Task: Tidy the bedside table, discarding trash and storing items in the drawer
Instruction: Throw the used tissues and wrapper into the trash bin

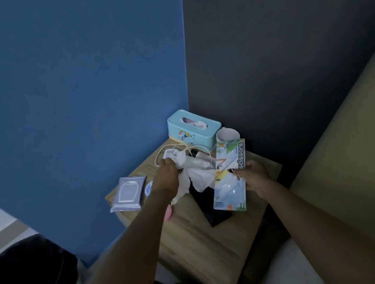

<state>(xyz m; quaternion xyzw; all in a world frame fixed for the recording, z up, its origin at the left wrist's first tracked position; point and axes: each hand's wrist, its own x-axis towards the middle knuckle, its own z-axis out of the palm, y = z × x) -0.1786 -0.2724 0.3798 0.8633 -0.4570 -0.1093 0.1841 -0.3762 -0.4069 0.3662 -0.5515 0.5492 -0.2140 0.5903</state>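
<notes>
A wooden bedside table (195,233) stands in the corner. My right hand (255,176) grips a scissors package (231,176) and holds it upright above the tabletop. My left hand (166,177) is closed on crumpled white tissue (200,177) and a white tube-like item (190,162) near the table's middle. A white charger with its cable (171,154) lies just behind that hand. A dark flat object (210,209) sits under the package.
A teal tissue box (192,129) and a white mug (226,134) stand at the back. A wet-wipes pack (127,194) lies at the left edge beside a small round lid (149,188). A black-lined bin (25,282) stands lower left. The bed (357,177) is at right.
</notes>
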